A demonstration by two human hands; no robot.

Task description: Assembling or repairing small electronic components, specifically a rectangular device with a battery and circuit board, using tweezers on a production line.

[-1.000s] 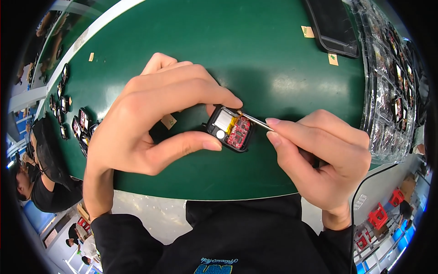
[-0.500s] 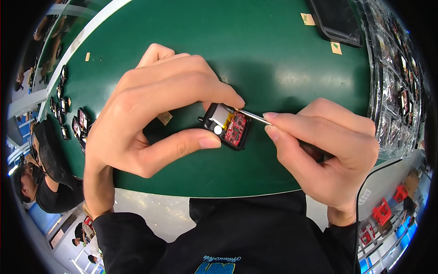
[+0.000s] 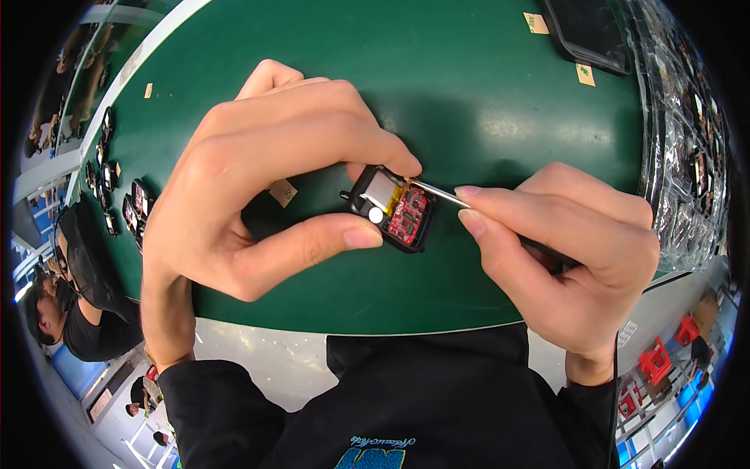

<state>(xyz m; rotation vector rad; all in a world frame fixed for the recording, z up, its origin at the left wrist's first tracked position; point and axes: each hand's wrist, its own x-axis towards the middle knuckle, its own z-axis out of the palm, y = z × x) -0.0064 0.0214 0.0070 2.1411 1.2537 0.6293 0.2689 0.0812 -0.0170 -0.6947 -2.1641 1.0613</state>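
Note:
Between the thumb and index finger of my left hand (image 3: 258,172) sits a small black electronic device with its case open (image 3: 422,237). Inside it show a silver battery (image 3: 380,193), a red circuit board (image 3: 407,216), a round white part (image 3: 376,214) and some yellow tape. My right hand (image 3: 570,250) pinches a thin metal tool, likely tweezers (image 3: 442,194). Its tip touches the device's upper edge near the battery and the board, close to my left index fingertip. Exactly what the tip meets is too small to make out.
More small devices (image 3: 138,205) lie on the green table (image 3: 484,102) at the left. A black phone-like slab (image 3: 587,35) rests at the far right, near paper labels (image 3: 585,74). Clear plastic trays holding devices (image 3: 680,164) are stacked along the right edge. A co-worker (image 3: 90,328) sits at the left.
Little differs. The metal tool and my right hand have shifted slightly right, with the tip still at the device's upper edge. My left hand keeps its hold on the device.

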